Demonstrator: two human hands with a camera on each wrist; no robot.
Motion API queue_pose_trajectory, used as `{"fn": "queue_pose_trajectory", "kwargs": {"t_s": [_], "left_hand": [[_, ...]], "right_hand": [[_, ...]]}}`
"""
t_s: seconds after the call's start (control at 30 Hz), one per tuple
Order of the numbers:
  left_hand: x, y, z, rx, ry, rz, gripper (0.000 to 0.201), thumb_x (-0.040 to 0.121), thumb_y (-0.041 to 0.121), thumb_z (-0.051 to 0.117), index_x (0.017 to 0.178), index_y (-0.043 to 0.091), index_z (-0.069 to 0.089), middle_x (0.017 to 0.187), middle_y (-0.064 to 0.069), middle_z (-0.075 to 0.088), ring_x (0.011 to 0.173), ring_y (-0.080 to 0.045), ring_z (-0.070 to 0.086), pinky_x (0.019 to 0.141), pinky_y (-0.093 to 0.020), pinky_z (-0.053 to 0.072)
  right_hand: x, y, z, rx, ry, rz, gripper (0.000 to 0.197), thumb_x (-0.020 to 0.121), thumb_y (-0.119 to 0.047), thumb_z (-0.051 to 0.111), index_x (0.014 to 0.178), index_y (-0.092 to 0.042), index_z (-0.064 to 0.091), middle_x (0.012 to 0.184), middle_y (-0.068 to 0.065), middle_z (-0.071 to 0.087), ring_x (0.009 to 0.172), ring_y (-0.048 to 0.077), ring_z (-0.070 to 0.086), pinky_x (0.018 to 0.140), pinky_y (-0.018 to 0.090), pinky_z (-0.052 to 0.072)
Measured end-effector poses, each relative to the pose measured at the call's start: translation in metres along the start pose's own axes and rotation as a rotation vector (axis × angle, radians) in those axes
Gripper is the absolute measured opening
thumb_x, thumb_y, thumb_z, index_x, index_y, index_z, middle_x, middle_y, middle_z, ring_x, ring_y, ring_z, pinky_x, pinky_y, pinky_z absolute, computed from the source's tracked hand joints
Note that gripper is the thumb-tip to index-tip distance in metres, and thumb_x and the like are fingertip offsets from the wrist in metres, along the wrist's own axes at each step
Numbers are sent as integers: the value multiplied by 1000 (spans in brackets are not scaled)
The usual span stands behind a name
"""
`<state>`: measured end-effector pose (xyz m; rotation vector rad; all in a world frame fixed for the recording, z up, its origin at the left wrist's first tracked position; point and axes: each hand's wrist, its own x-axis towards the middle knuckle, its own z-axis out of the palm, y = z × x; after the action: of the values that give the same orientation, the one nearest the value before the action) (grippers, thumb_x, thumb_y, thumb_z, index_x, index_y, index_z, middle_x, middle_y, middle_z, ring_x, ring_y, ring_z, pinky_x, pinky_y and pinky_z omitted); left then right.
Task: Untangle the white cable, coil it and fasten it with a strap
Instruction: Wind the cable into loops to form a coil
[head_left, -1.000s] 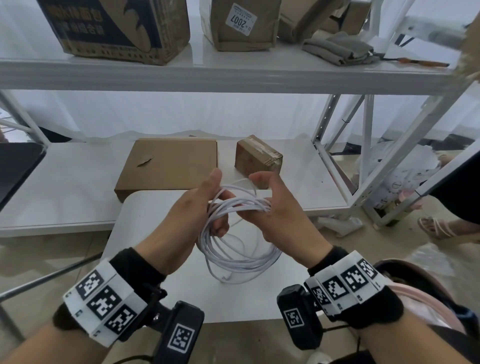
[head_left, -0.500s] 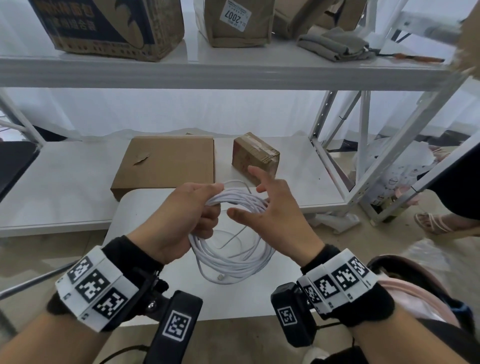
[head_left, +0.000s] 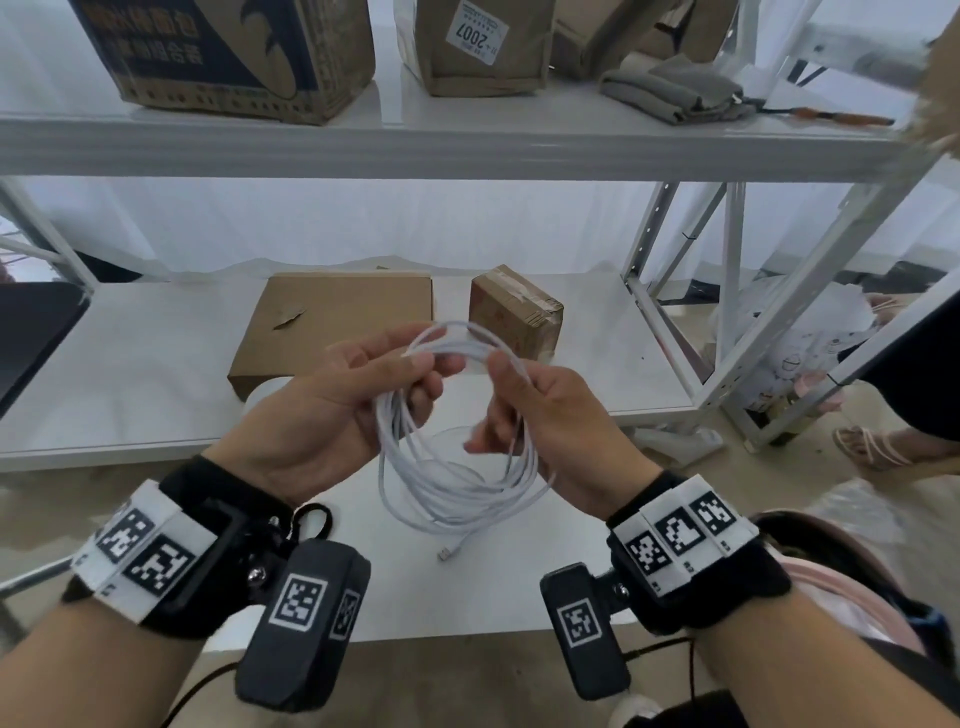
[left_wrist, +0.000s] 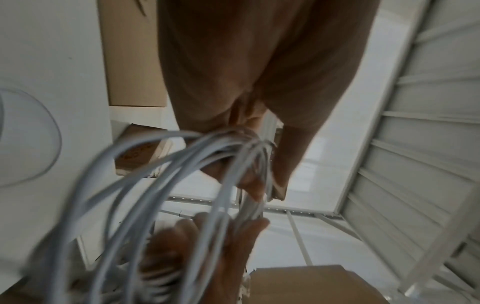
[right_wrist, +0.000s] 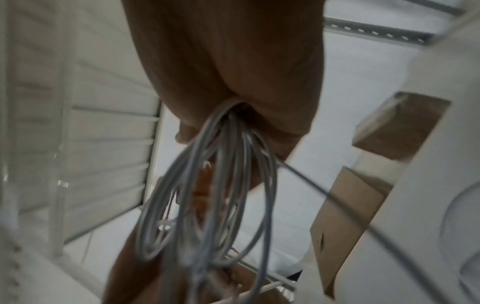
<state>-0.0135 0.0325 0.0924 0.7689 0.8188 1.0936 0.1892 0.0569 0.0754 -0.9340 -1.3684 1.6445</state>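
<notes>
A: What is furthest left?

B: The left hand (head_left: 332, 400), palm up, wrist wrapped in a black band with printed square markers. Its thumb and fingers (head_left: 415, 364) curl around the top of a white cable (head_left: 457, 483), pinching the gathered loops together

A: And the cable itself?

B: It hangs as a loose coil of several turns between the two hands, held above a white table (head_left: 322, 525). The top of the coil arches from the left hand's fingers across to the right hand. One plug end (head_left: 445, 553) dangles below the coil, close to the tabletop; I cannot tell whether it touches. No strap around the coil can be made out

A: What about the other hand?

B: The right hand (head_left: 550, 431) sits just right of the coil. Its thumb presses the strands at the top, and its fingers curl in around the right side of the loops. The right wrist camera shows the strands (right_wrist: 221, 185) bunched and running out of the closed fist, though blurred

A: Anything beyond the hands?

B: Past the left hand lies a flat cardboard box (head_left: 332, 322); past the right, a small taped carton (head_left: 514, 312), both on a low white shelf (head_left: 130, 364)
</notes>
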Motion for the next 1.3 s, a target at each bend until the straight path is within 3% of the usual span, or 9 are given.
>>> {"fn": "queue_pose_trajectory", "kwargs": {"t_s": [0.1, 0.2, 0.37, 0.53, 0.73, 0.93, 1.03, 1.17, 1.3], "left_hand": [[-3, -5, -1, -36, 4, 6, 68, 62, 30, 93, 123, 11, 71, 118, -13, 71, 102, -22, 69, 100, -41, 51], [-7, -16, 9, -243, 2, -71, 53, 79, 40, 79, 121, 10, 68, 113, -12, 70, 105, -26, 66, 104, -46, 49], [-5, -45, 47, -293, 301, 61, 40, 97, 46, 53, 107, 9, 64, 80, -7, 63, 75, -21, 66, 76, -36, 57], [2, -46, 48, -77, 546, 271, 42, 104, 46, 41, 107, 10, 62, 67, 0, 60, 59, -12, 58, 59, -27, 53], [-3, -43, 45, -94, 403, 289, 47, 86, 44, 62, 120, 12, 65, 94, -8, 71, 85, -22, 74, 72, -30, 60], [0, -31, 41, -60, 290, 299, 10, 101, 9, 50, 99, 9, 60, 77, -1, 55, 47, -5, 31, 41, -14, 30], [0, -19, 35, -208, 236, 179, 21, 103, 25, 46, 85, 18, 56, 65, 5, 34, 46, -4, 20, 37, -14, 17], [2, -20, 32, -297, 290, 84, 36, 100, 52, 47, 79, 23, 48, 57, 8, 21, 42, -4, 17, 35, -16, 14], [3, -25, 31, -203, 359, 121, 29, 101, 41, 51, 83, 21, 61, 56, 8, 21, 42, -5, 17, 33, -16, 17]], "right_hand": [[0, -6, 2, 310, 48, 27, 33, 89, -42, 59, 75, -13, 51, 52, 0, 29, 39, 10, 31, 40, 24, 39], [5, -8, -2, 542, 168, 17, 35, 90, -40, 60, 66, -16, 52, 55, -2, 21, 39, 7, 22, 36, 19, 26], [6, 0, 3, 585, 305, 26, 35, 97, -39, 55, 76, -13, 47, 58, 0, 20, 43, 9, 22, 38, 20, 27], [-3, 5, 19, 473, 189, 90, 34, 101, -40, 49, 102, -7, 57, 58, 1, 22, 46, 11, 25, 44, 23, 36], [-3, 5, 23, 472, 223, 99, 36, 99, -42, 51, 92, -6, 55, 57, 0, 25, 47, 11, 25, 43, 22, 33], [1, 4, 11, 732, 123, 207, 27, 101, -30, 51, 89, -7, 59, 58, -2, 41, 49, 10, 39, 49, 21, 45], [0, 1, 6, 877, -65, 258, 26, 98, -32, 49, 102, -8, 59, 54, -5, 38, 45, 6, 37, 49, 19, 39], [0, -5, 3, 822, -195, 280, 69, 90, -66, 43, 112, -5, 66, 49, -3, 30, 43, 9, 29, 48, 22, 30], [1, -7, 1, 706, -174, 285, 54, 104, -45, 34, 106, -4, 68, 49, 0, 34, 43, 11, 32, 48, 25, 38]]}}
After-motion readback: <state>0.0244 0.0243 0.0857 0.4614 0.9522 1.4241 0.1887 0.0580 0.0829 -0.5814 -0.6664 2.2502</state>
